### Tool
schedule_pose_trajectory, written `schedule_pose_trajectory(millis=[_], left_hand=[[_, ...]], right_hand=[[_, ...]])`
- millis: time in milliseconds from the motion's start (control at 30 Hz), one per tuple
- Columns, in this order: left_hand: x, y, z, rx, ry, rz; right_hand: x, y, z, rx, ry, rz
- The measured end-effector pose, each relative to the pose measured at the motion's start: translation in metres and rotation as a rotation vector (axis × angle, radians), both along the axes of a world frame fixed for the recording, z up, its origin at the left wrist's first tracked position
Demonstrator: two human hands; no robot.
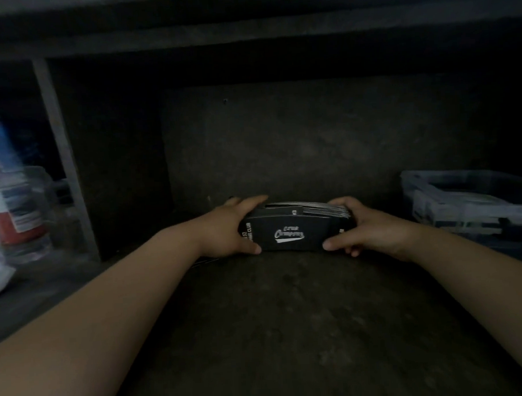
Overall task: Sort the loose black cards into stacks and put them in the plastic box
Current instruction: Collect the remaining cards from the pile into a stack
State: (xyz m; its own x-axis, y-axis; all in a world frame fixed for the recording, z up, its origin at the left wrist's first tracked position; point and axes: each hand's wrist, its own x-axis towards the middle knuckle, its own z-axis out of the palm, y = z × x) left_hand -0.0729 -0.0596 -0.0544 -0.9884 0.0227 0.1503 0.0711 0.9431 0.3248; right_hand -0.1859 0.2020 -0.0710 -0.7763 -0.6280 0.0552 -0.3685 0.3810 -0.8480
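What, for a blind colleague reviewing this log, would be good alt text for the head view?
Two bare hands, the left hand and the right hand, grip a stack of black cards by its ends over a dark surface. A clear plastic box sits to the right; blurred containers stand to the left.

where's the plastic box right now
In the head view the plastic box sits at the far right edge on the dark surface, just right of the right hand, which with the left hand grips the stack of black cards.
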Motion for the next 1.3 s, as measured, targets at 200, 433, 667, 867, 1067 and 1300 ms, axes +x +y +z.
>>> schedule_pose_trajectory(millis=[200,433,667,867,1067,1300], left_hand=[[-0.003,0.024,-0.005,0.311,0.056,-0.144],[0.026,-0.024,0.034,0.129,-0.246,0.244],[0.029,-0.033,0.030,-0.085,-0.563,0.471],[0.036,-0.046,0.033,0.016,-0.604,0.586],[0.031,-0.052,0.029,0.027,-0.518,0.585],[0.031,-0.071,0.040,0.215,-0.104,0.568]], right_hand=[[0.004,-0.006,-0.004,-0.015,0.092,-0.031],[-0.002,-0.007,-0.009,-0.032,0.157,-0.087],[-0.003,-0.008,-0.011,-0.061,0.160,-0.104],[-0.002,-0.007,-0.010,-0.060,0.141,-0.102],[0.000,-0.006,-0.008,-0.051,0.142,-0.105],[0.000,-0.007,-0.008,-0.052,0.136,-0.103]])
